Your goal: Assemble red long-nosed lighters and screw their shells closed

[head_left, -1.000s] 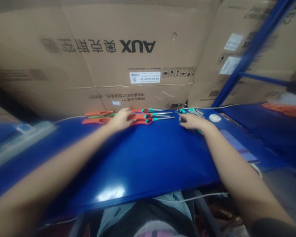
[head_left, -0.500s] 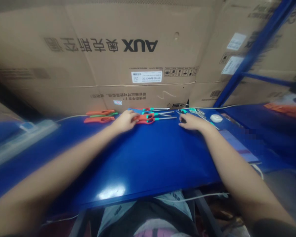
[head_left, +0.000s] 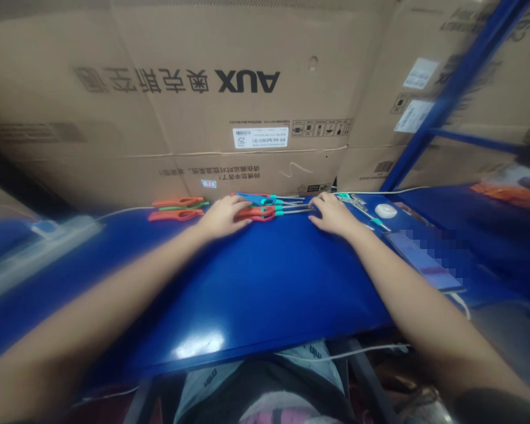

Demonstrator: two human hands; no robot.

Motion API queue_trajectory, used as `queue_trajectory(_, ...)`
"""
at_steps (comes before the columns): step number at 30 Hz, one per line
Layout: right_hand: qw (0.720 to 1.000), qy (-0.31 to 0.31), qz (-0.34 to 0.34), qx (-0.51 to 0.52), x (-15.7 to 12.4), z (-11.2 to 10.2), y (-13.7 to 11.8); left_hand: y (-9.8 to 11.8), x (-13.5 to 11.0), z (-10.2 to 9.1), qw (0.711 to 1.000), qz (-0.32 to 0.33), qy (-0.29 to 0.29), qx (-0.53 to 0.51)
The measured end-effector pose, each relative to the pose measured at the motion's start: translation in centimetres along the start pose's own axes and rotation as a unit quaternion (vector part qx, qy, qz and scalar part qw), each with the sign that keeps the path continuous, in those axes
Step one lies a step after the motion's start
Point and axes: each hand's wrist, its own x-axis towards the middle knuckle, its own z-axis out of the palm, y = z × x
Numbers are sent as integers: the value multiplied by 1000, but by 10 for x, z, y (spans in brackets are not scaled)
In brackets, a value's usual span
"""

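Note:
Several long gas lighters (head_left: pixel 265 209) with orange and blue handles, teal collars and thin metal nozzles lie bunched at the far edge of the blue table (head_left: pixel 265 282). My left hand (head_left: pixel 223 215) rests on their handle ends with its fingers curled over them. At their nozzle tips lies my right hand (head_left: pixel 331 213), fingers bent and touching the metal ends. Two more orange lighters (head_left: pixel 176 208) lie apart to the left.
Large cardboard boxes (head_left: pixel 229 100) printed AUX stand right behind the table. A small white round object (head_left: pixel 386 210) and loose teal-tipped parts (head_left: pixel 357 203) lie right of my right hand. A blue rack post (head_left: pixel 446 94) rises at the right, a phone (head_left: pixel 417 250) beside my right forearm.
My right hand has moved left from the loose parts to the lighters' nozzle tips. A blue-handled lighter now shows on top of the bunch. The left hand stays on the handles.

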Motion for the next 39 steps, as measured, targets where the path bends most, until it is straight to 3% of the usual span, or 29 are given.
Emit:
queue_trajectory(4, 1000, 7, -25, 7, 0, 7, -10, 7, 3, 3, 999, 3, 9, 38)
queue_trajectory(11, 999, -16, -39, -1, 1, 14, -10, 16, 8, 16, 989, -20, -46, 137)
queue_trajectory(18, 999, -25, -38, -15, -1, 10, -14, 23, 3, 20, 986, -51, -36, 154)
queue_trajectory(24, 998, -43, -31, -27, 1, 21, -24, 23, 4, 22, 984, -72, -42, 160)
queue_trajectory(32, 998, 51, -43, -20, 1, 18, -36, 30, 1, 24, 987, -80, -23, 140)
queue_trajectory(39, 994, 34, -104, 14, 3, 27, -36, 33, 0, 23, 988, -88, -13, 126)
